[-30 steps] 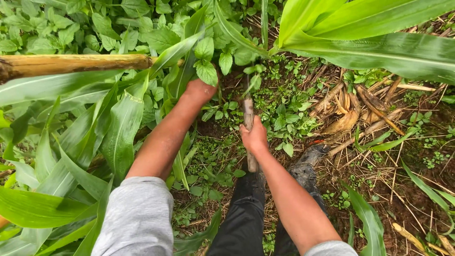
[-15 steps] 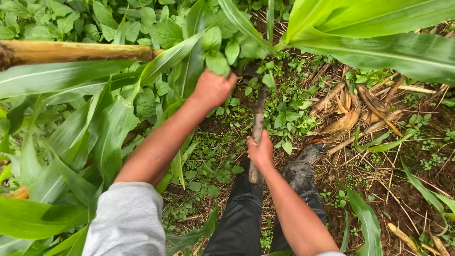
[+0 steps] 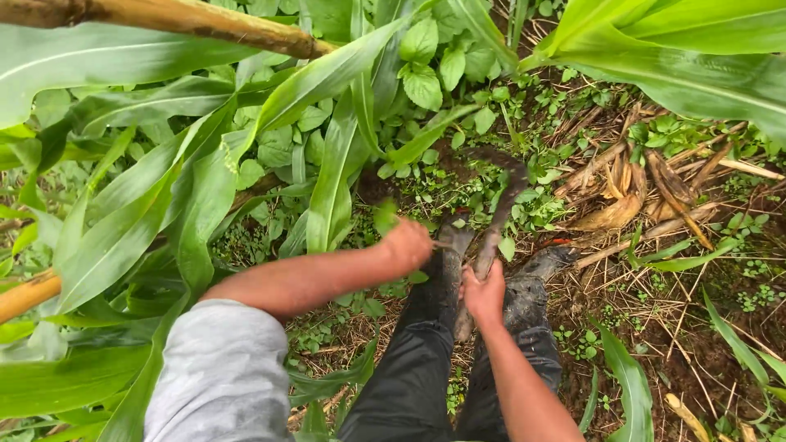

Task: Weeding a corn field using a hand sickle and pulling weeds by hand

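Observation:
My right hand (image 3: 485,292) grips the wooden handle of a curved hand tool (image 3: 494,237). Its dark blade (image 3: 509,176) reaches out over the low weeds in front of me. My left hand (image 3: 407,243) is blurred and closed just left of the tool, above my knee. A thin weed stem (image 3: 442,244) sticks out of it to the right, and a smeared green leaf (image 3: 385,217) shows above it. Below the hands are my dark trousers (image 3: 409,368) and muddy boots (image 3: 540,274).
Tall maize leaves (image 3: 188,188) crowd the left side and the top right. A yellow stalk (image 3: 205,20) lies across the top and another stalk (image 3: 24,295) juts in at the left. Dry husks (image 3: 614,214) and bare soil (image 3: 704,360) lie to the right.
My left hand has pulled back from the broad-leaved weeds towards my body. The right hand and tool have come lower, with the blade now swung out ahead.

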